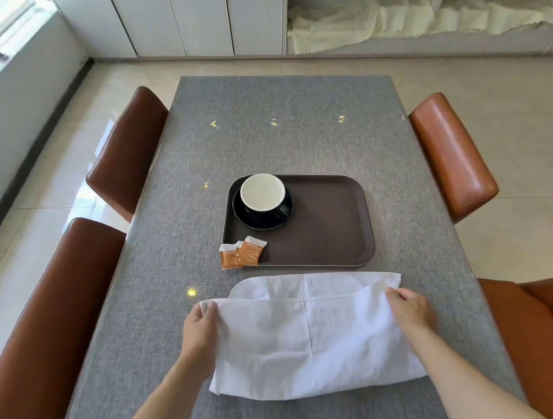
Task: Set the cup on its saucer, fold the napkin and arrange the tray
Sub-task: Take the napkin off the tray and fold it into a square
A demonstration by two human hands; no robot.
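A white cloth napkin (311, 339) lies on the grey table in front of me, its near half doubled over toward the far edge. My left hand (200, 328) pinches its upper left corner and my right hand (410, 308) pinches its upper right corner. Beyond the napkin sits a dark brown tray (331, 235). A black cup with a white inside (263, 193) stands on its black saucer (256, 221) in the tray's far left corner. Two orange sachets (242, 255) overlap the tray's near left edge.
The grey table (264, 130) stretches away ahead. Brown leather chairs stand at the left (128, 153), near left (50, 317), right (451, 155) and near right (537, 323). White cabinets and a pale draped cloth (403, 20) line the far wall.
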